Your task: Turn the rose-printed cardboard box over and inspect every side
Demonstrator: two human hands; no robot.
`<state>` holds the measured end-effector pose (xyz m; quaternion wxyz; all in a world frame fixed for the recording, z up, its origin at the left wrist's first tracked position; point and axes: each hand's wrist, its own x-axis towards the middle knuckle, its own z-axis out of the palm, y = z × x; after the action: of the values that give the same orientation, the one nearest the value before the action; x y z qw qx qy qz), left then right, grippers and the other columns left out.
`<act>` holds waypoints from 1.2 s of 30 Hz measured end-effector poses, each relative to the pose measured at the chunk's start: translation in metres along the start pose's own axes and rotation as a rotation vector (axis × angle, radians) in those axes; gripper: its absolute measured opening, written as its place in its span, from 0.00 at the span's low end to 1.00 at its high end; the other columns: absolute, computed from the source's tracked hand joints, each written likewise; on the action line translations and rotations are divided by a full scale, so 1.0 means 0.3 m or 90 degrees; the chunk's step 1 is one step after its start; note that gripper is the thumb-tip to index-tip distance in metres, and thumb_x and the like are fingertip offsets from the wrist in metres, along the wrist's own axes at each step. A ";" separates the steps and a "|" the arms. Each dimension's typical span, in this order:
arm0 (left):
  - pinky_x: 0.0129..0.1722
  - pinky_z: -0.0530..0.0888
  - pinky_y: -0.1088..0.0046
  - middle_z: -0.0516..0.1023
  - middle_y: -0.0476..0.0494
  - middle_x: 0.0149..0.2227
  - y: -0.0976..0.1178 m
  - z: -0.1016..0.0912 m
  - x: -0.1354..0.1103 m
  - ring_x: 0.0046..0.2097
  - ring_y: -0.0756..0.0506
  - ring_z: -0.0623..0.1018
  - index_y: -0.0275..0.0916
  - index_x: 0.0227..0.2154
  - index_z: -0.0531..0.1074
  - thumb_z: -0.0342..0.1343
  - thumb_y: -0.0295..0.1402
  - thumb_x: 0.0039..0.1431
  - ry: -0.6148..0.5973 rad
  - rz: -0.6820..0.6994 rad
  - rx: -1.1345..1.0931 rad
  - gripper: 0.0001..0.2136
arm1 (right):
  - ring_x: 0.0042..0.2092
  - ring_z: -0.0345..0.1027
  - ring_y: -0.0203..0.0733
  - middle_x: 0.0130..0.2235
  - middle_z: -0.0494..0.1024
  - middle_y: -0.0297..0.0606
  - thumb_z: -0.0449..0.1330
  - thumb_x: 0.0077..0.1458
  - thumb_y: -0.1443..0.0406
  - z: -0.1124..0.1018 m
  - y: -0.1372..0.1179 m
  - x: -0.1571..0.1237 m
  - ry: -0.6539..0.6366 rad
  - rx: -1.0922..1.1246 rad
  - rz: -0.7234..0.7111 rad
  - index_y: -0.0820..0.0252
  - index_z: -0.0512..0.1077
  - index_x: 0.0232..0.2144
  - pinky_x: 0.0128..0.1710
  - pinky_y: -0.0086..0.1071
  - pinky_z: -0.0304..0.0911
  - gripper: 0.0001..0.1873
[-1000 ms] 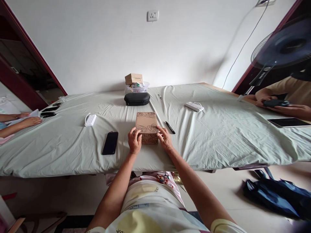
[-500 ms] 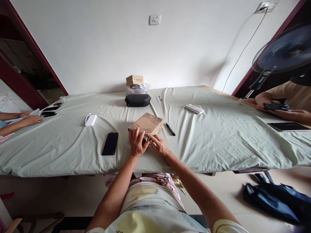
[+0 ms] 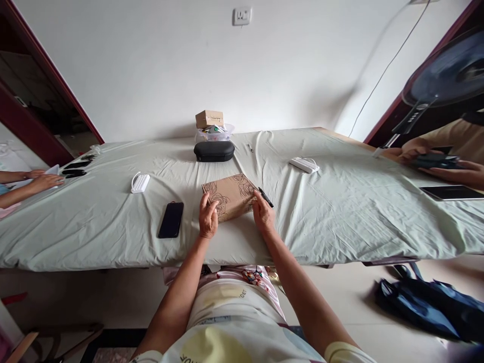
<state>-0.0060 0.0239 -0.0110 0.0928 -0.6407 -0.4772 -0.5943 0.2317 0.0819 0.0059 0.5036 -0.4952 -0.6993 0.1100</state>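
Note:
A brown cardboard box (image 3: 233, 194) with black scribbled circles on its lid sits between my two hands, near the front of the table. My left hand (image 3: 208, 216) grips its left side, thumb at the front. On the right side my right hand (image 3: 263, 212) has its fingers closed on the box's edge. The box looks shut and slightly turned; whether it touches the cloth I cannot tell. A black pen (image 3: 266, 197) lies just beyond my right fingers. Left of my left hand is a black phone (image 3: 171, 220), screen up.
A black zip case (image 3: 214, 151) lies behind the box, before a plastic tub (image 3: 215, 133) topped by a small carton (image 3: 209, 119). White power banks (image 3: 140, 183) (image 3: 304, 165) flank the middle. Other people's hands show at the left and right edges, with a tablet (image 3: 451, 192) at right.
My hands have gone from together at the box's near corner to opposite sides of it. The box has turned. At the right, the other person's hands have shifted a little.

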 end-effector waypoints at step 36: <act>0.65 0.75 0.61 0.78 0.30 0.63 -0.022 -0.010 0.015 0.65 0.36 0.78 0.35 0.66 0.67 0.60 0.38 0.68 -0.130 -0.397 0.044 0.27 | 0.39 0.75 0.52 0.37 0.82 0.43 0.62 0.60 0.56 0.017 0.047 0.010 -0.173 -0.058 0.117 0.54 0.72 0.44 0.43 0.44 0.70 0.12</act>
<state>-0.0135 0.0274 -0.0092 -0.1199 -0.5165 -0.6772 -0.5102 0.2357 0.0928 -0.0041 0.3691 -0.5599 -0.7172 0.1893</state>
